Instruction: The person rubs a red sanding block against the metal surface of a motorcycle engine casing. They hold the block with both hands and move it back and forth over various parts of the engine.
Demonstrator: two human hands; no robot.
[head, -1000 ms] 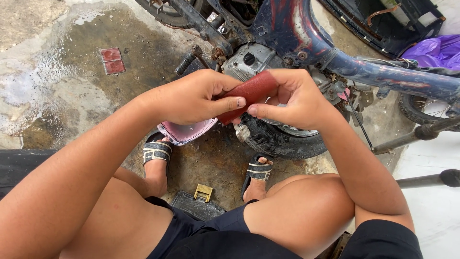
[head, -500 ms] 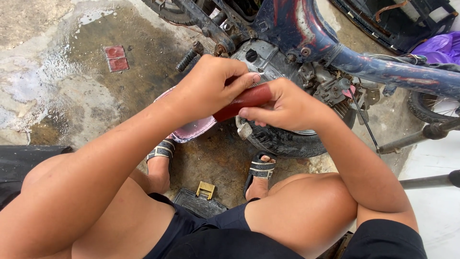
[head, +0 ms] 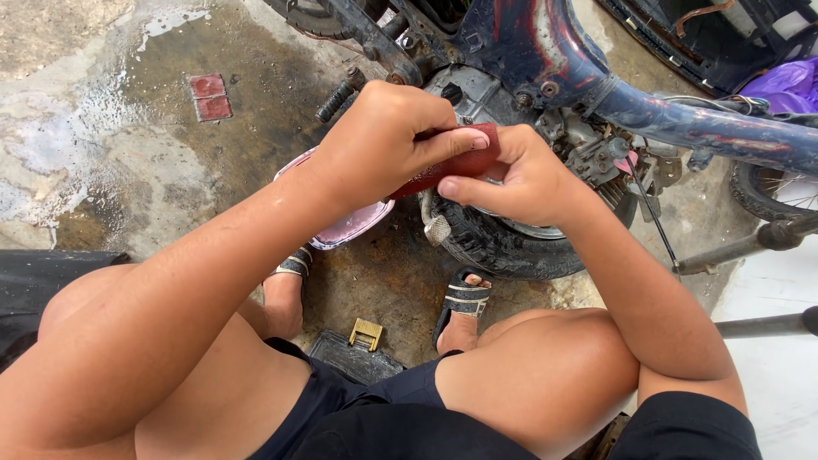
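Both hands grip one dark red folded sheet (head: 456, 162), like sandpaper, in front of a motorbike engine (head: 477, 94). My left hand (head: 388, 140) closes over the sheet's left part, thumb on top. My right hand (head: 515, 175) pinches its right end. Directly under the hands lies a black tyre (head: 503, 247) with a metal rim. A pink dish (head: 349, 226) sits on the ground beneath my left wrist, mostly hidden by the arm.
The blue, worn motorbike frame (head: 648, 111) crosses the top right, with a footpeg (head: 336, 98) at the left. Wet concrete ground (head: 102, 145) spreads to the left. A dark tray (head: 354, 358) with a small brass piece (head: 366, 332) lies between my sandalled feet.
Both hands have stayed on the red sheet and shifted slightly up toward the engine. The left hand has closed further over the sheet.
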